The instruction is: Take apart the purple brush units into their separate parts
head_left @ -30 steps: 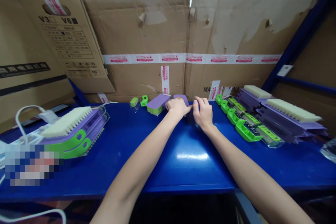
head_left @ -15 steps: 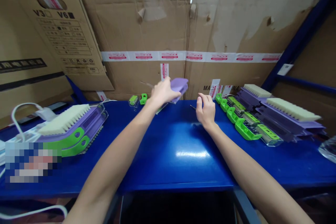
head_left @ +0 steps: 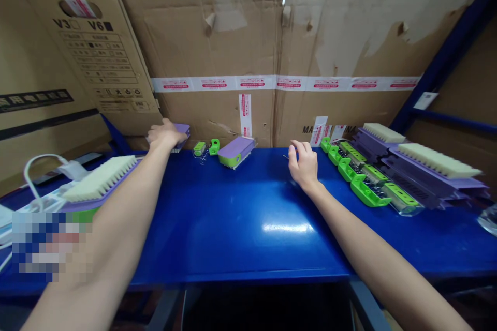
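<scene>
The left hand (head_left: 166, 137) covers most of the held brush (head_left: 182, 132), leaving one purple end in view, left of the middle brush (head_left: 236, 151) on the bench (head_left: 217, 227); its grip is wrapped around that held brush. The left forearm (head_left: 132, 217) hides part of a cream-padded brush (head_left: 101, 178) farther left of the middle brush, and pixelation blots out what lies beside it. Right of the middle brush are four green handles (head_left: 367, 194), at least three clear cases (head_left: 402, 197) and two cream pads (head_left: 438, 160). The right hand (head_left: 304, 163), also to its right, has bent fingers; whether its grip holds the thin tip (head_left: 286, 156) beside them, I cannot tell.
</scene>
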A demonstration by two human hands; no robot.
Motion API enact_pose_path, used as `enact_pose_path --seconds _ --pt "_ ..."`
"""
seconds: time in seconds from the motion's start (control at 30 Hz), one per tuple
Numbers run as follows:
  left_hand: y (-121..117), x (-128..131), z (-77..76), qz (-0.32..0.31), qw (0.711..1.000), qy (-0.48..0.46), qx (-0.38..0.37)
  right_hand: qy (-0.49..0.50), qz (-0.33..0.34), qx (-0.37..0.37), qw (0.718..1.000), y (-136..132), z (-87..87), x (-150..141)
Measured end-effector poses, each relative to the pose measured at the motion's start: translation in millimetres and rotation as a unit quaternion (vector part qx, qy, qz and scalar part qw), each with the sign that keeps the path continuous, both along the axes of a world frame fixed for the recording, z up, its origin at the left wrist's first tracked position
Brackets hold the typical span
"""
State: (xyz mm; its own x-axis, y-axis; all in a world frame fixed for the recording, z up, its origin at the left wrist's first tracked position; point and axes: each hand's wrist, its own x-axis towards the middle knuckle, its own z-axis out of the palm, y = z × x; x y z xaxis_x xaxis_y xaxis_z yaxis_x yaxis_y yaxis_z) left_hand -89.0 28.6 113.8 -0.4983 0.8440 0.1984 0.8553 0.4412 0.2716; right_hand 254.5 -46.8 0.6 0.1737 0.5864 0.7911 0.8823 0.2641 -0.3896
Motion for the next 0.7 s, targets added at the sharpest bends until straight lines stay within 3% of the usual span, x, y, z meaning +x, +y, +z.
enact_pose_path --seconds 0.23,0.5,0.7 --pt "14.0 -5.5 -19.5 0.013 1.000 -0.006 -0.008 0.000 0.002 -0.012 1.000 -0.5 -0.4 0.8" --pt "13.6 -8.3 -30.2 0.014 0.998 0.002 -0.056 -0.007 0.001 -0.024 1.000 -0.2 -1.1 -0.2" --pt "17.6 -19.0 -42.9 0.012 0.998 0.043 -0.039 -0.009 -0.001 -0.031 0.999 -0.4 -1.3 -0.4"
